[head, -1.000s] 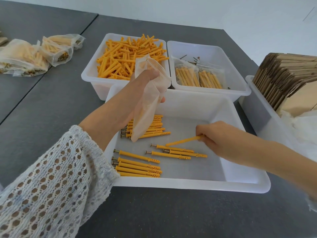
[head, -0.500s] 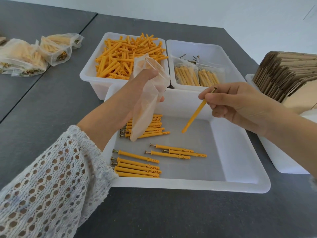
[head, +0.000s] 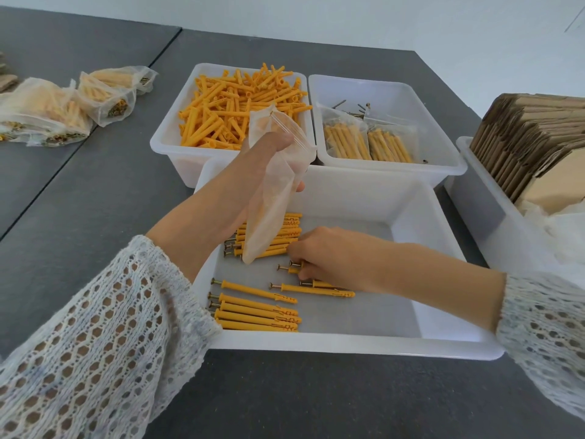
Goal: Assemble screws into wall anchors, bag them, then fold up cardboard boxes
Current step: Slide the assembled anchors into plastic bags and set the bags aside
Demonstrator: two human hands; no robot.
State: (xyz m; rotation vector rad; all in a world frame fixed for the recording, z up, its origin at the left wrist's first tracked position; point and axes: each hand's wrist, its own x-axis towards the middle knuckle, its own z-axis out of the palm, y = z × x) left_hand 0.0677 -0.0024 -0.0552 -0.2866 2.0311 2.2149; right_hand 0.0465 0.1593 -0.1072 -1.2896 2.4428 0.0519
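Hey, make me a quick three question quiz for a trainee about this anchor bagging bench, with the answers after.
1. True or false: the left hand holds a clear bag over the front tray.
2. What does the right hand reach into? A) loose anchors bin B) assembled anchors in the front tray C) cardboard stack
3. Fill in: flat cardboard boxes stand in the bin on the far ____.

Key: 1 true; 2 B; 3 right.
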